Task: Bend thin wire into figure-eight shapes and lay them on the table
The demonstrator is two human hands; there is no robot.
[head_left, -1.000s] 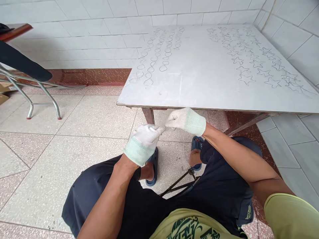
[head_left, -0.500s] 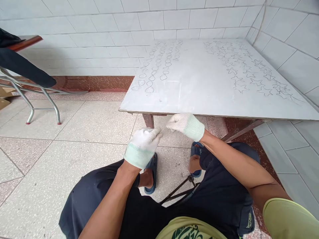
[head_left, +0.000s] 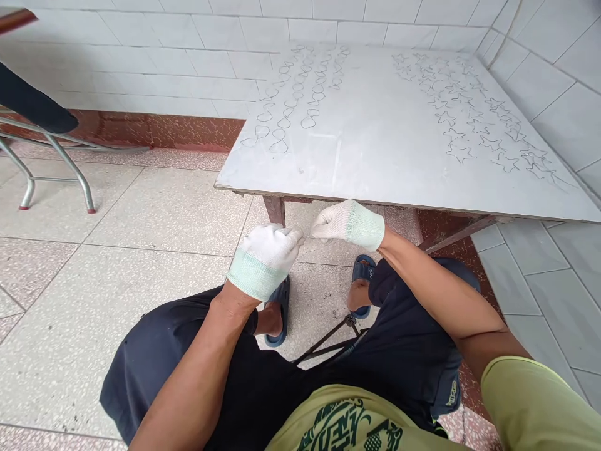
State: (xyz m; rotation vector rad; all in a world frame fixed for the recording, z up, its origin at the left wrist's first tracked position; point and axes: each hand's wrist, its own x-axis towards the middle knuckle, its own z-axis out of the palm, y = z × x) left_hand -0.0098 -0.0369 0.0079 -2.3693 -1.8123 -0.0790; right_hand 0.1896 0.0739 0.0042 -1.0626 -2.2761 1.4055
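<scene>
My left hand (head_left: 271,254), in a white knit glove with a pale green cuff, is closed, its thumb and fingers pinched together. Just to its right, my right hand (head_left: 346,224) wears a matching glove and is also pinched. The fingertips of both point at each other with a small gap between. Whatever they hold is too thin or too hidden to make out. Both hands are in front of the near edge of a white-topped table (head_left: 366,163). On the tabletop lie rows of thin wire loops (head_left: 280,141) at left and thin wire stars (head_left: 457,147) at right.
A folding stool with metal legs (head_left: 79,175) stands at the far left, dark cloth (head_left: 32,100) hanging beside it. White tiled walls (head_left: 173,69) border the table at back and right. Below my hands are my slippers (head_left: 280,313) and a dark metal stand (head_left: 323,341).
The view has tilted down and shifted slightly, so the table sits higher in the picture. My hands keep nearly the same pose, and the left fingers look more tightly pinched.
</scene>
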